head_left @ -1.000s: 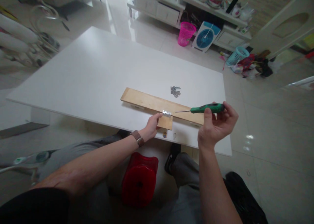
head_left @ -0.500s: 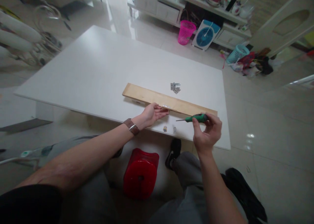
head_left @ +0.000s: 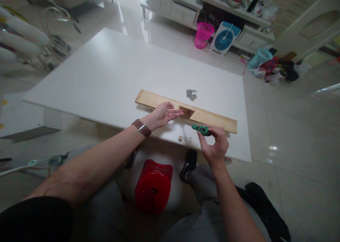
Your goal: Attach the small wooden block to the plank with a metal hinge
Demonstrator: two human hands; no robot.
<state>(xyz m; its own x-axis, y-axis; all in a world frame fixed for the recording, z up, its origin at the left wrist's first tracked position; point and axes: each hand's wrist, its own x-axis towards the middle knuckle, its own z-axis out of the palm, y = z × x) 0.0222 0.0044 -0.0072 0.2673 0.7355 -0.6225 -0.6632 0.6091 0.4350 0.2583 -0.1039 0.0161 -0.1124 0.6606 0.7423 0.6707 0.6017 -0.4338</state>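
"So, how was the wooden block [head_left: 188, 112] best handled?"

"Probably by light, steady support. It was held tilted over the middle of the long board [head_left: 156, 99], on the white table [head_left: 119, 65]. The left hand [head_left: 166, 115] was turned palm up, fingers stretched straight and close together, their tips seemingly laid against the block."

"And the screwdriver [head_left: 201, 130]?"

"It was gripped by the handle, between thumb and fingers of the right hand [head_left: 215, 144], near the board. Its shaft was blurred; it was better kept clear of the left fingers."

"What had been changed since half a second earlier?"

"The block, then nearly hidden, had been swung up, its broad face shown. The screwdriver had been shifted leftward."
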